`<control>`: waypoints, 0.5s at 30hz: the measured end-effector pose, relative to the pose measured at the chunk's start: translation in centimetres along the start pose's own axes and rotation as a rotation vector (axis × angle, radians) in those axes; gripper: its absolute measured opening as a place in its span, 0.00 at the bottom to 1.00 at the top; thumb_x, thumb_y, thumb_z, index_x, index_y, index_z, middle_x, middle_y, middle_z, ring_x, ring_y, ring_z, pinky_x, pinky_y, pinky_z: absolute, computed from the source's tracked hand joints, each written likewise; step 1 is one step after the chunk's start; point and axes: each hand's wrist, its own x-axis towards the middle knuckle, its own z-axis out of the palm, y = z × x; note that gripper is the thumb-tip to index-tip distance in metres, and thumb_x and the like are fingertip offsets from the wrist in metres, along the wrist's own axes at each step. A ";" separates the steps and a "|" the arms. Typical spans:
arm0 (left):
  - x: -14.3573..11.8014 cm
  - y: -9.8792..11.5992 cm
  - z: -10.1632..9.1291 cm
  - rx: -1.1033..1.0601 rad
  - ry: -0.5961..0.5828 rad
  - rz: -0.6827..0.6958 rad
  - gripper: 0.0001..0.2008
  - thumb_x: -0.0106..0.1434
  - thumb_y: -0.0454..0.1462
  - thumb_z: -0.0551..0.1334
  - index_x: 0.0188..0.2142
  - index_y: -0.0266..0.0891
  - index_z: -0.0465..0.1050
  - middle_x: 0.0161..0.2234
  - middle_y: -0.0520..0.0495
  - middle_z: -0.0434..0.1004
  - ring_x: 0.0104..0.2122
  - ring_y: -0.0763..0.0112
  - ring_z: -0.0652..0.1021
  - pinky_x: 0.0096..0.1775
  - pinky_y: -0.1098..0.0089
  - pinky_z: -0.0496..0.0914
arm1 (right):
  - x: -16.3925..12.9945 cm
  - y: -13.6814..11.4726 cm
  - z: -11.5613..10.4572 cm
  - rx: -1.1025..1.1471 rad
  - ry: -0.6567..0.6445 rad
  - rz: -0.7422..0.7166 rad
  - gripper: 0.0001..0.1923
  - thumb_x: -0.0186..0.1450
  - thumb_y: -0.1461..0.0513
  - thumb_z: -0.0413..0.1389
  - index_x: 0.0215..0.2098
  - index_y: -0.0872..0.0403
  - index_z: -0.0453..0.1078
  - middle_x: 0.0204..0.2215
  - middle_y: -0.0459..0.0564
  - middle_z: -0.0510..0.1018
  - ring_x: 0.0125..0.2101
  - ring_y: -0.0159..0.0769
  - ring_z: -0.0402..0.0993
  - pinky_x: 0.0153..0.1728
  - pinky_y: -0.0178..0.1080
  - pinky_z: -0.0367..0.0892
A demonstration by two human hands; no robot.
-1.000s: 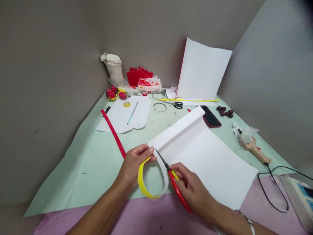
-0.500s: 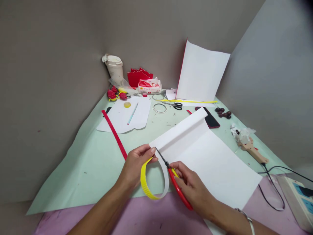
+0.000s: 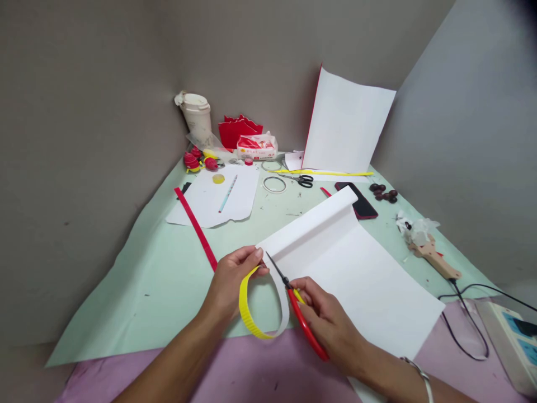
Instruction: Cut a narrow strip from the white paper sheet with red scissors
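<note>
My left hand [image 3: 230, 280] pinches the end of a ribbed yellow paper strip [image 3: 246, 314], which curls down in a loop with its white side inward. In my right hand [image 3: 329, 319] are scissors [image 3: 309, 331] with red and yellow handles. Their dark blades point up and left, the tip just right of my left fingertips, beside the loop. Whether the blades are parted is too fine to see. A large white paper sheet [image 3: 356, 274], its far edge rolled over, lies behind and to the right. Its left corner reaches my left fingers; whether they grip it too, I cannot tell.
A red strip [image 3: 196, 229] lies left of my left hand. Farther back are a pen [image 3: 227, 193], a tape roll [image 3: 274, 184], black scissors [image 3: 302, 180] and a phone [image 3: 364, 207]. At right are a glue gun [image 3: 434, 258] with a cable and a power strip [image 3: 503, 341].
The yellow loop and my left fingers have shifted slightly up and left. The white sheet's rolled edge and near right corner have moved a little. My right hand and the scissors stay nearly in place.
</note>
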 end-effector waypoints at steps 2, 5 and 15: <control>0.0 0.0 0.0 -0.001 0.003 0.002 0.13 0.55 0.45 0.68 0.33 0.39 0.78 0.31 0.49 0.74 0.32 0.71 0.75 0.39 0.72 0.70 | 0.0 -0.1 0.0 0.001 -0.001 0.006 0.07 0.70 0.58 0.49 0.42 0.52 0.65 0.23 0.39 0.62 0.23 0.29 0.54 0.25 0.32 0.53; 0.0 0.1 0.1 -0.004 0.009 0.001 0.13 0.54 0.46 0.68 0.33 0.39 0.78 0.31 0.49 0.75 0.32 0.70 0.75 0.39 0.71 0.70 | 0.0 -0.2 0.0 -0.020 0.003 0.005 0.08 0.70 0.57 0.49 0.41 0.52 0.65 0.22 0.39 0.61 0.23 0.29 0.54 0.25 0.32 0.53; 0.1 0.1 0.0 -0.015 0.018 0.005 0.12 0.53 0.45 0.69 0.32 0.39 0.78 0.30 0.51 0.75 0.30 0.72 0.76 0.38 0.73 0.70 | -0.1 0.0 -0.1 -0.034 -0.010 0.011 0.09 0.70 0.56 0.48 0.43 0.52 0.65 0.22 0.38 0.60 0.22 0.29 0.53 0.24 0.33 0.52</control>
